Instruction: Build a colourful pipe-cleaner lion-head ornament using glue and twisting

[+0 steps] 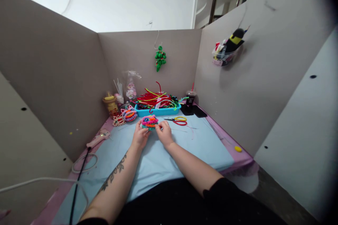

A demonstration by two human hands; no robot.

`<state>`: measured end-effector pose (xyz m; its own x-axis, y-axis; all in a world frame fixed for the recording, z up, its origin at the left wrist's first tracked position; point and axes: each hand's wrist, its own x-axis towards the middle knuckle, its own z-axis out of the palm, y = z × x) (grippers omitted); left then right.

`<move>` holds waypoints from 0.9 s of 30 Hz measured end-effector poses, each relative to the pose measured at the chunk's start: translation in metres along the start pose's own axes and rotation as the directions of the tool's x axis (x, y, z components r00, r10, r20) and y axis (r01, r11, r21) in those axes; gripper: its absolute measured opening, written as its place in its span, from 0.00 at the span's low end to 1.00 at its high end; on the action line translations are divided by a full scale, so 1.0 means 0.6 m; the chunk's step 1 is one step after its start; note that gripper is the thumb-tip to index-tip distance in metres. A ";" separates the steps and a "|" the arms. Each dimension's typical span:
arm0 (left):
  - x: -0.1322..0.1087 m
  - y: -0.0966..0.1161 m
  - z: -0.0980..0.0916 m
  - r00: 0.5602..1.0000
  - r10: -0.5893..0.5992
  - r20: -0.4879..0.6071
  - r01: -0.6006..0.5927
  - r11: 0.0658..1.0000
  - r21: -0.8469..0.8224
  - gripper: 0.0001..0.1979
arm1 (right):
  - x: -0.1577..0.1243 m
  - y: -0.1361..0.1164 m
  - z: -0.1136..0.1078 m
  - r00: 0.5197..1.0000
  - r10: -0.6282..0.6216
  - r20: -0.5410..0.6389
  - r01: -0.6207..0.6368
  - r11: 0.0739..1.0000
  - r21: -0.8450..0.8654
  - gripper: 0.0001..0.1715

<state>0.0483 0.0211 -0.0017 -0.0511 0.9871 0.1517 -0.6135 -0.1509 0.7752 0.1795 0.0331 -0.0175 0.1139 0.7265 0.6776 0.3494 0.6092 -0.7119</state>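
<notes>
Between my hands, just above the blue cloth (155,154), is a small round figure of fuzzy pipe cleaners (149,121), pink, orange and teal with a dark blue eye-like spot. My left hand (140,135) grips it from the left side, its fingers closed around the edge. On the right side, my right hand (164,133) is closed in a pinch at the figure's lower right edge; what lies between those fingertips is too small to make out. Scissors (180,121) with yellow and red handles lie beyond my right hand.
A blue tray (158,112) heaped with red pipe cleaners (150,99) stands behind. To its left sit finished-looking fuzzy figures (129,114) and a cup (111,105). A pink glue gun (98,138) with its cord lies left. Phones (200,111) and a drink (190,97) are at right; grey panels surround the table.
</notes>
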 end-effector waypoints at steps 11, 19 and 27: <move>0.002 0.000 -0.006 0.999 -0.039 0.005 0.039 0.999 0.002 0.31 | -0.001 0.000 0.000 1.000 0.008 -0.006 -0.008 1.000 0.002 0.12; 0.001 0.003 -0.003 0.999 -0.031 0.022 0.032 0.999 -0.031 0.25 | 0.000 0.003 0.003 1.000 -0.015 -0.009 0.015 1.000 -0.002 0.11; 0.008 -0.003 -0.005 1.000 -0.007 -0.005 0.007 0.999 -0.047 0.22 | -0.001 -0.001 0.001 1.000 -0.020 0.002 0.020 1.000 0.001 0.11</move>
<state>0.0468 0.0263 -0.0043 -0.0508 0.9885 0.1427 -0.6505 -0.1412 0.7463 0.1789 0.0324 -0.0178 0.1049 0.7149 0.6913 0.3506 0.6239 -0.6985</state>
